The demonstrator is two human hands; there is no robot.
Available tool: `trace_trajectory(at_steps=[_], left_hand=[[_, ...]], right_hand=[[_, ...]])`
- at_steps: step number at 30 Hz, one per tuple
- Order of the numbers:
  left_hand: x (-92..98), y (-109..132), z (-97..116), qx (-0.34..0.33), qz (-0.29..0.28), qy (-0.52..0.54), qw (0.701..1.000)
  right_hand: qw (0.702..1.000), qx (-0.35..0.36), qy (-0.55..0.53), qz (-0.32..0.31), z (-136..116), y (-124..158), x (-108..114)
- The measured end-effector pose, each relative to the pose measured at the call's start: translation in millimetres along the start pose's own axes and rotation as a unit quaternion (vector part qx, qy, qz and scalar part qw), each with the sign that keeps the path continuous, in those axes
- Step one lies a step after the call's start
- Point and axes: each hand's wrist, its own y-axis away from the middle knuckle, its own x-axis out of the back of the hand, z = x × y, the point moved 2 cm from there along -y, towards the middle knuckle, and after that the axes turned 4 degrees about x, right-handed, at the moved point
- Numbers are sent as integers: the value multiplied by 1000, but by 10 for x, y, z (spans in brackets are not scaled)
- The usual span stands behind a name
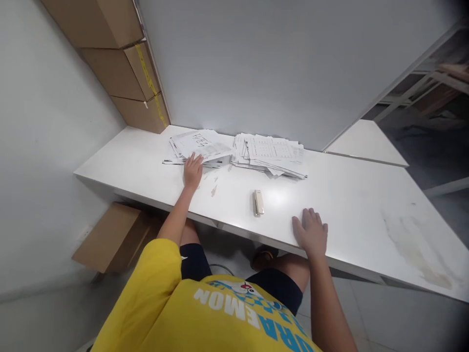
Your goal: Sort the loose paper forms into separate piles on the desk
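My left hand (193, 172) reaches to the front edge of the left pile of papers (203, 144), fingers stretched out over the sheets; its thumb is hard to make out. Handwritten dark letters mark the top sheet, and the pile's edges are uneven. My right hand (311, 232) lies flat near the table's front edge with its fingers spread and nothing in it. Between the hands, nearer the right one, a cream stapler (258, 202) rests on the table. Beside the left pile sits a second pile of printed papers (271, 151), loosely stacked.
The white table (146, 168) runs along a grey panel (249, 73). Cardboard boxes (132, 73) are stacked at the back left, and another cardboard box (110, 234) is below the table at left. A brownish stain (417, 249) marks the table's right end.
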Motion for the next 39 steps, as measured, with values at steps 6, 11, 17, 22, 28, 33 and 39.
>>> trace_trajectory(at_steps=[6,11,17,22,28,33,39], left_hand=[[460,1124,788,-119,26,61,991],[814,1663,1571,-219,-1,202,955],[715,1749,1838,121,-119,381,909],[502,1818,1660,324,-137,466,812],[194,1849,1326,340,-199,430,812],[1,1733,1190,236,-207,221,923],[-127,1708,1172,219,-232,165,933]], right_hand=[[989,35,-130,54,-204,257,157],[941,116,-315,35,-723,987,255],[823,54,-565,6,-798,1348,162],[730,-94,-676,-37,-560,1370,126],[774,-131,-619,-29,-356,1137,125],[811,-139,-568,-15,-189,906,84],[814,-93,-570,-57,-147,903,89]])
